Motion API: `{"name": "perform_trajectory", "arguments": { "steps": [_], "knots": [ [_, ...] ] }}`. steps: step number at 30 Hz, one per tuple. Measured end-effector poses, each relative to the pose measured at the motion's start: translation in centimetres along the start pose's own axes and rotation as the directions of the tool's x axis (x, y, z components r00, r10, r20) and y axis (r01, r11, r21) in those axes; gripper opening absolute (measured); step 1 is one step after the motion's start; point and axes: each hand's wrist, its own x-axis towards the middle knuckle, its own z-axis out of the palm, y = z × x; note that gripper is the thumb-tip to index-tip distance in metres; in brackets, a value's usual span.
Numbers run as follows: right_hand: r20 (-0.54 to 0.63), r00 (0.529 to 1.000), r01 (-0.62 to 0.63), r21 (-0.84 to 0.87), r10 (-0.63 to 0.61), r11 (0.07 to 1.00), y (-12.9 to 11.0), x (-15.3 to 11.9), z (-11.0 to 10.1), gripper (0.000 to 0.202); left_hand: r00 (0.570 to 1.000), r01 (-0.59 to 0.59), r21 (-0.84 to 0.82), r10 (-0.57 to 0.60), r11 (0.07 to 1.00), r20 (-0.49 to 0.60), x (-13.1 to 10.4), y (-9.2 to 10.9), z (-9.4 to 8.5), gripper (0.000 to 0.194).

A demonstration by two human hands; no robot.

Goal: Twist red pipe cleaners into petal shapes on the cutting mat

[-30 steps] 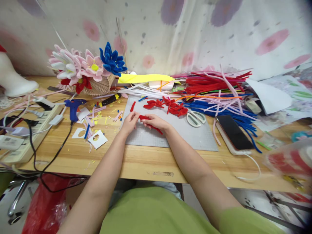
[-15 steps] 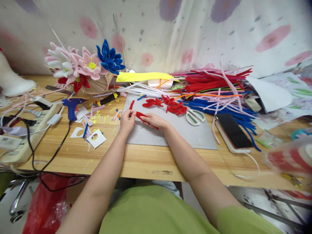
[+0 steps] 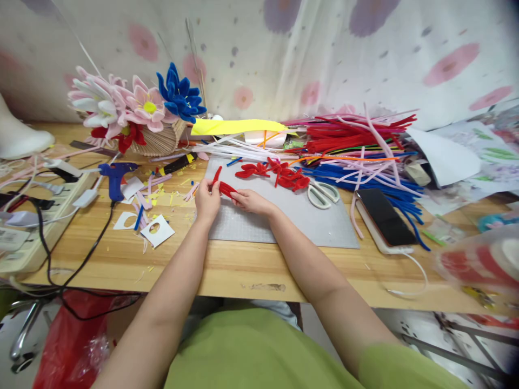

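Between my hands, above the grey cutting mat [image 3: 263, 229], is a red fuzzy pipe cleaner piece [image 3: 226, 188]. My left hand [image 3: 207, 204] pinches its left part, and one end sticks up past the fingers. My right hand [image 3: 253, 201] grips the right part with closed fingertips, which hide that end. Beyond my hands, several red pipe cleaner petal shapes [image 3: 294, 178] lie in a cluster on the mat. Scissors with pale handles [image 3: 322, 194] rest just right of them.
Left are a blue glue gun [image 3: 115, 178], a power strip [image 3: 48, 232], cut white card [image 3: 158, 231] and scraps. Fuzzy flowers [image 3: 148, 105] stand behind. Pipe cleaner bundles [image 3: 357, 132] fill the back right. A phone [image 3: 385, 216] and a plastic cup [image 3: 478, 262] are on the right.
My right hand has slid left along the red piece; its end no longer sticks out below the right fingers. My left hand has shifted slightly left. The view has moved a little.
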Motion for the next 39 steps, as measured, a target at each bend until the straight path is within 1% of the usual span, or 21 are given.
{"name": "perform_trajectory", "arguments": {
  "steps": [2,3,5,7,9,11,13,16,18,20,23,25,29,32,33,36,39],
  "knots": [
    [-0.038,0.999,0.034,0.009,-0.033,0.999,0.3,0.2,0.1,0.029,0.998,0.063,-0.096,-0.061,0.993,0.029,-0.1,0.3,0.4,0.022],
    [-0.058,0.997,0.042,0.017,-0.041,0.999,0.4,0.3,0.2,0.029,0.993,0.109,-0.148,-0.100,0.983,0.067,-0.2,0.5,0.6,0.024],
    [-0.096,0.994,0.047,0.033,-0.044,0.998,0.7,0.5,0.3,0.029,0.971,0.208,-0.223,-0.174,0.952,0.166,-0.4,0.8,1.0,0.026],
    [-0.119,0.992,0.035,0.042,-0.030,0.999,0.8,0.7,0.3,0.029,0.948,0.278,-0.252,-0.223,0.927,0.226,-0.4,1.1,1.3,0.025],
    [-0.114,0.993,0.012,0.065,-0.005,0.998,0.7,0.7,0.4,0.028,0.943,0.296,-0.258,-0.239,0.920,0.230,-0.1,1.4,1.6,0.022],
    [-0.119,0.993,-0.005,0.120,0.019,0.993,0.5,0.5,0.5,0.025,0.947,0.277,-0.236,-0.223,0.931,0.233,0.4,2.0,1.8,0.018],
    [-0.153,0.987,-0.008,0.191,0.038,0.981,0.4,0.5,0.5,0.020,0.937,0.267,-0.177,-0.212,0.947,0.279,1.0,2.6,2.0,0.013],
    [-0.227,0.973,0.018,0.272,0.046,0.962,0.5,0.7,0.2,0.014,0.887,0.301,-0.114,-0.234,0.947,0.398,1.7,3.6,2.5,0.012],
    [-0.263,0.964,0.043,0.310,0.043,0.950,0.7,0.8,-0.1,0.012,0.864,0.324,-0.120,-0.241,0.939,0.442,1.7,3.8,2.8,0.018],
    [-0.285,0.957,0.052,0.340,0.050,0.939,0.8,0.9,-0.3,0.012,0.869,0.333,-0.147,-0.242,0.932,0.431,1.5,3.7,3.1,0.024],
    [-0.283,0.955,0.017,0.352,0.089,0.936,0.7,0.9,-0.6,0.010,0.887,0.335,-0.184,-0.243,0.924,0.393,0.9,3.3,3.3,0.025],
    [-0.280,0.955,-0.004,0.326,0.100,0.945,0.6,0.8,-0.7,0.008,0.878,0.348,-0.180,-0.252,0.920,0.406,0.7,3.3,3.1,0.023],
    [-0.257,0.962,-0.030,0.245,0.095,0.969,0.5,0.7,-0.7,0.010,0.848,0.372,-0.116,-0.286,0.921,0.446,0.9,3.8,2.3,0.017],
    [-0.225,0.969,-0.049,0.239,0.105,0.970,0.4,0.6,-0.9,0.012,0.833,0.381,-0.043,-0.323,0.923,0.449,1.2,4.3,1.7,0.015],
    [-0.224,0.969,-0.048,0.242,0.104,0.969,0.4,0.5,-1.0,0.012,0.831,0.380,-0.014,-0.334,0.925,0.444,1.3,4.4,1.5,0.014],
    [-0.245,0.965,-0.029,0.243,0.090,0.970,0.3,0.3,-1.2,0.006,0.845,0.356,0.059,-0.348,0.933,0.406,1.5,4.5,1.1,0.013],
    [-0.243,0.968,-0.002,0.243,0.063,0.970,0.4,0.3,-1.4,0.009,0.850,0.356,0.035,-0.339,0.934,0.403,1.5,4.4,1.0,0.015]
  ]
}}
